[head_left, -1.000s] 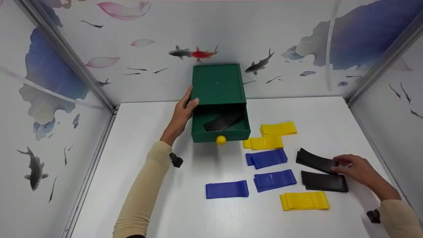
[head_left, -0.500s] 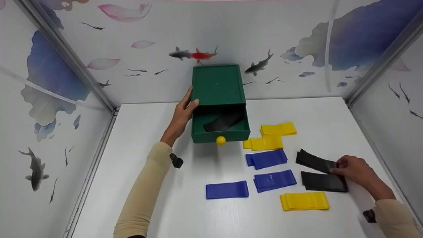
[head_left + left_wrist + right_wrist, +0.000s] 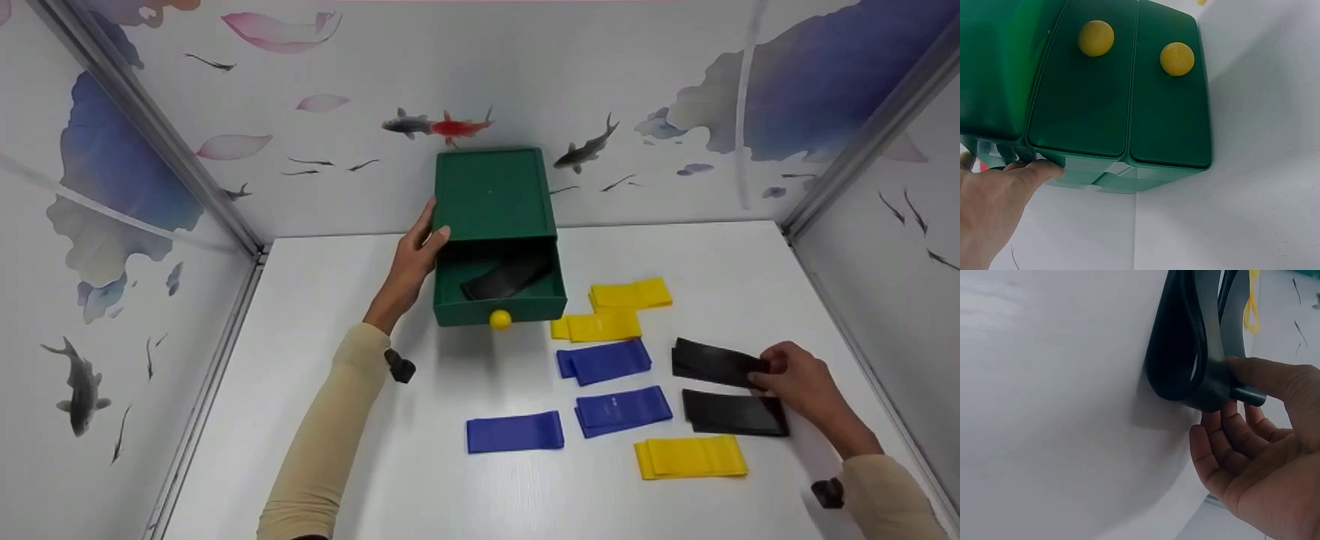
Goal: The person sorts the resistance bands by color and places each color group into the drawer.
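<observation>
A green drawer cabinet (image 3: 491,195) stands against the back wall, its top drawer pulled out with black resistance bands (image 3: 506,278) lying inside. My left hand (image 3: 409,262) rests along the cabinet's left side, thumb by the front edge. In the left wrist view, the thumb of the left hand (image 3: 999,197) lies by the drawer fronts. At the right, my right hand (image 3: 804,382) pinches the right end of a folded black resistance band (image 3: 716,362). The right wrist view shows its looped end (image 3: 1185,371) between thumb and fingers. A second black band (image 3: 735,414) lies just in front.
Yellow bands (image 3: 631,294) lie to the right of the cabinet, with blue bands (image 3: 624,410) nearer the front. Another blue band (image 3: 515,433) and a yellow one (image 3: 691,457) sit closest to me. Two lower drawers (image 3: 1081,95) with yellow knobs are closed.
My right hand has shifted slightly, and the pinched black band has turned to lie flatter, its right end moving a little away from the second black band. The left hand stays put.
</observation>
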`<action>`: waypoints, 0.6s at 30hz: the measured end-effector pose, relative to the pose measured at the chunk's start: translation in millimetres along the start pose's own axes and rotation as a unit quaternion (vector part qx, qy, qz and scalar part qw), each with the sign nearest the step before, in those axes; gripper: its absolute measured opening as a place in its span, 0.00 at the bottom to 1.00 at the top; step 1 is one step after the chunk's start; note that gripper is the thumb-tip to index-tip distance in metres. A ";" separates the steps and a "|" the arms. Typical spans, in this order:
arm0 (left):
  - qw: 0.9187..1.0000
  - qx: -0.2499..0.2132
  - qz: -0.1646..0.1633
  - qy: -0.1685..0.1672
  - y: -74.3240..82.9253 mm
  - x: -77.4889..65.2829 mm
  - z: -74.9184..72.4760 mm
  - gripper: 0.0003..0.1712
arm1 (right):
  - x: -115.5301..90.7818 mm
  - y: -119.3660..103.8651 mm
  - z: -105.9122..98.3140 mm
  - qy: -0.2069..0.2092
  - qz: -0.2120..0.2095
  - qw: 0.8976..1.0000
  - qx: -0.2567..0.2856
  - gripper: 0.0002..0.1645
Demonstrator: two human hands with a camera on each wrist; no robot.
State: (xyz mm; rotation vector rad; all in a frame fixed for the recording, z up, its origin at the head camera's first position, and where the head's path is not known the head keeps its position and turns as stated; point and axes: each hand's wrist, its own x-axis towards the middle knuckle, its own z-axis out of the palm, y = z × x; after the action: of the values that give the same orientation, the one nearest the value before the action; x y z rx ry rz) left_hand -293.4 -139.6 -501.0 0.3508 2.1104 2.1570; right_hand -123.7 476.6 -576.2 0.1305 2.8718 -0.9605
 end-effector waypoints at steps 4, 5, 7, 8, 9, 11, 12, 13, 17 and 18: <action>1.000 -0.003 0.003 -0.001 -0.6 0.2 0.0 0.43 | 0.1 -3.8 3.1 0.044 -0.001 0.999 0.013 0.25; 1.000 -0.003 0.003 -0.001 -0.7 0.2 0.0 0.43 | 0.2 -4.6 3.7 0.052 -0.003 0.998 0.018 0.25; 1.000 -0.003 0.003 0.000 -0.7 0.1 -0.1 0.43 | 0.4 -6.8 4.7 0.068 -0.010 0.997 0.026 0.24; 1.000 -0.002 0.002 -0.001 -0.6 0.0 -0.1 0.43 | 0.5 -8.5 5.2 0.076 -0.013 0.997 0.030 0.24; 1.000 -0.002 0.002 0.000 -0.6 0.0 -0.1 0.43 | 0.5 -10.2 5.6 0.084 -0.016 0.996 0.033 0.23; 1.000 -0.001 0.001 -0.002 -0.4 0.1 0.0 0.44 | 0.3 -14.0 5.9 0.100 -0.024 0.994 0.046 0.21; 1.000 -0.001 0.001 -0.002 -0.1 0.0 0.1 0.44 | 0.1 -16.2 5.9 0.107 -0.029 0.992 0.052 0.20; 1.000 0.000 0.000 -0.002 0.2 0.0 0.2 0.44 | 0.0 -18.5 5.9 0.114 -0.036 0.991 0.059 0.19; 1.000 -0.002 0.000 -0.004 0.8 -0.1 0.5 0.44 | -0.4 -26.7 5.4 0.135 -0.065 0.985 0.082 0.18; 1.000 -0.002 0.001 -0.004 0.6 0.0 0.3 0.43 | -0.3 -29.0 5.1 0.138 -0.070 0.984 0.085 0.18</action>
State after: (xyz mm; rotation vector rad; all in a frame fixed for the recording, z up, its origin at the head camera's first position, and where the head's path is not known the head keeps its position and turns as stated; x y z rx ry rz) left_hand -293.3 -139.3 -500.4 0.3613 2.1016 2.1561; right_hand -126.3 450.5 -563.0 0.0809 3.0769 -1.3123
